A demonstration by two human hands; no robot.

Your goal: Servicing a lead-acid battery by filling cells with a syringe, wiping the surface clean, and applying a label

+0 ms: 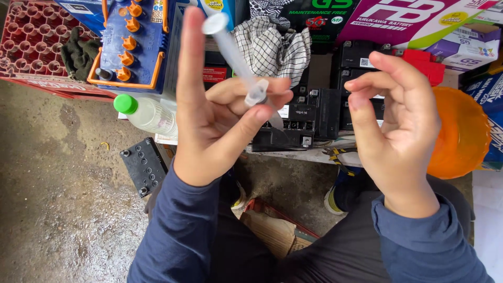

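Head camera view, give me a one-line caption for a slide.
Left hand pinches a clear plastic syringe while the empty right hand hovers beside it, above small black batteries.

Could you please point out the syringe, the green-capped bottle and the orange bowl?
syringe (234,52), head view, middle of its clear barrel.
green-capped bottle (152,116), head view, its clear body.
orange bowl (463,131), head view, its inner wall.

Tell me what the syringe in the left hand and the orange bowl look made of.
Clear tubular syringe in the left hand: likely translucent plastic, since background shows through the barrel. Round orange bowl: probably plastic, with a smooth, faintly glossy, evenly coloured wall.
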